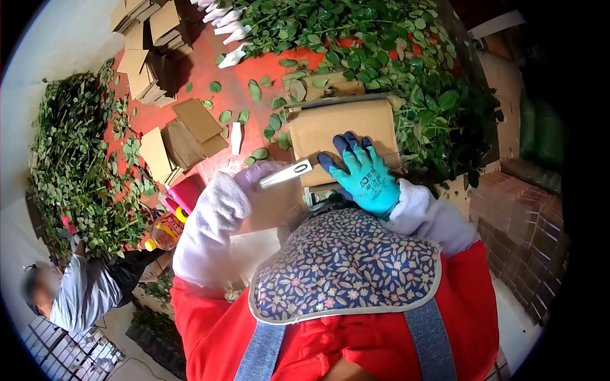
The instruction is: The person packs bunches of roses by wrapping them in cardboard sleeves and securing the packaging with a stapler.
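My right hand (368,178), in a teal glove with dark blue fingertips, lies spread on a brown cardboard sheet (337,130) in front of my apron. In a thin purple glove, my left hand (254,176) is closed around a white tool or strip (286,174) with a dark oval mark at its end. Below that hand a cardboard piece (273,206) is blurred. A small white paper piece (236,138) lies on the red table between the cardboard stack and the sheet.
Leafy stems (438,105) cover the right and back of the red table (190,73). Cardboard stacks (152,70) stand at back left, with flat pieces (184,140) nearer. A bottle (166,232) sits at left. Another person (89,289) works beside a leaf pile (76,165).
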A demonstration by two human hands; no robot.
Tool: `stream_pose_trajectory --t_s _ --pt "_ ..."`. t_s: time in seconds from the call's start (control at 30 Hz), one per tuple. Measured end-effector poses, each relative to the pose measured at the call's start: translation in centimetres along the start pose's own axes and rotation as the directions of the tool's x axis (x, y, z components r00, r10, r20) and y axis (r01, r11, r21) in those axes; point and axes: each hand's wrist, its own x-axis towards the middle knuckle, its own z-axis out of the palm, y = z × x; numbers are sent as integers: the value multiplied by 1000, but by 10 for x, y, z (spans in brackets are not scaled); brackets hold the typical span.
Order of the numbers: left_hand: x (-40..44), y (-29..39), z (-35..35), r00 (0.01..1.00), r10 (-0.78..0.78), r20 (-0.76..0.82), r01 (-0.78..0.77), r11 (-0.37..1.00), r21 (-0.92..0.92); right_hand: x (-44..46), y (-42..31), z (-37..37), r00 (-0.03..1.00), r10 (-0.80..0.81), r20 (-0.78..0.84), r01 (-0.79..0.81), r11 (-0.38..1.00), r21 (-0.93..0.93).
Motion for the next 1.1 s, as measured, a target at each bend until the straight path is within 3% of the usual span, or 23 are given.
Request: stream_pose_trajectory --t_s 0.07,0.13,0.23,0.3,0.33,0.37,0.43,0.57,0.63,0.67,0.7,0.77,0.9,0.97,1.1 --pt "2 8 -6 999 -51 11 48 986 158 0 -1 2 999 7 -32 -7 1000 -3" --pt "3 16 -7 991 -137 1 134 975 177 0 -1 1 998 -2 -68 -1 999 -48" --pt "2 35 1 913 -407 -20 404 911 -78 0 0 1 998 2 -61 -4 999 -40" --pt "5 8 -9 958 -241 -157 286 852 438 0 0 2 998 7 -58 -9 999 -34" --pt "8 -10 -15 963 -192 -188 267 768 582 0 0 2 998 11 -59 -13 999 -31" --pt "10 -12 -14 963 -190 -191 267 771 578 0 0 -1 998 6 -56 -8 999 -34" --pt "16 -15 -12 930 -248 -272 368 638 676 3 1 -10 1000 12 0 -12 1000 0" --pt "21 -11 -14 919 -308 -246 385 571 725 1 24 -27 995 -96 34 92 991 97" --pt "18 -6 -13 914 -313 -258 397 559 728 4 43 -47 981 -7 -194 84 916 393" --pt "16 -4 -13 915 -310 -260 397 564 724 0 47 -53 948 61 -312 48 942 331" --pt "15 -4 -12 916 -306 -259 395 573 718 -9 53 -49 930 109 -351 10 947 321" --pt "11 -2 -11 920 -293 -259 387 588 710 -30 62 -15 891 338 -304 -91 787 611" --pt "2 2 -11 930 -273 -244 364 608 705 -25 61 -9 932 263 -249 -87 831 550" --pt "-7 -5 -14 943 -230 -239 332 637 696 -26 64 7 892 340 -297 -73 758 648" --pt "-24 -83 -20 959 36 -282 150 778 610 -20 52 -5 896 340 -284 -104 785 611"
